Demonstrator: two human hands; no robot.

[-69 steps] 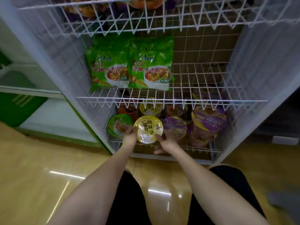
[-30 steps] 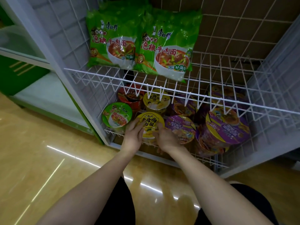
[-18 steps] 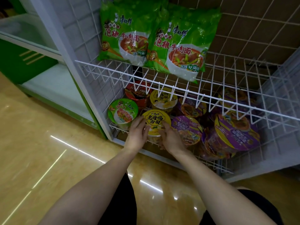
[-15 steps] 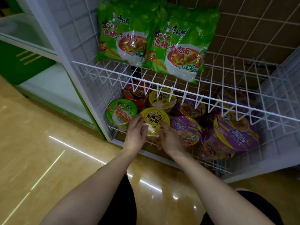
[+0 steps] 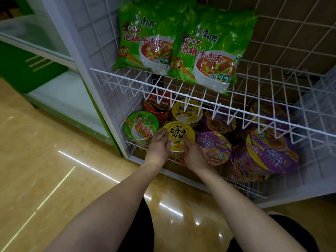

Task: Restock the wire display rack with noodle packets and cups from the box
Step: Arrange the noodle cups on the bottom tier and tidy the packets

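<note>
A yellow noodle cup (image 5: 178, 136) is gripped between left hand (image 5: 160, 144) and right hand (image 5: 193, 153) at the front of the bottom shelf (image 5: 241, 186), already crowded with cups, while the middle shelf (image 5: 272, 99), judged unfinished, carries only two green packets (image 5: 181, 42).

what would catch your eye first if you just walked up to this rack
Two bright green noodle packets leaning on the middle wire shelf stand out first. Below, at the front of the bottom shelf, the left hand and right hand hold a yellow noodle cup, with purple cups heaped to its right.
</note>
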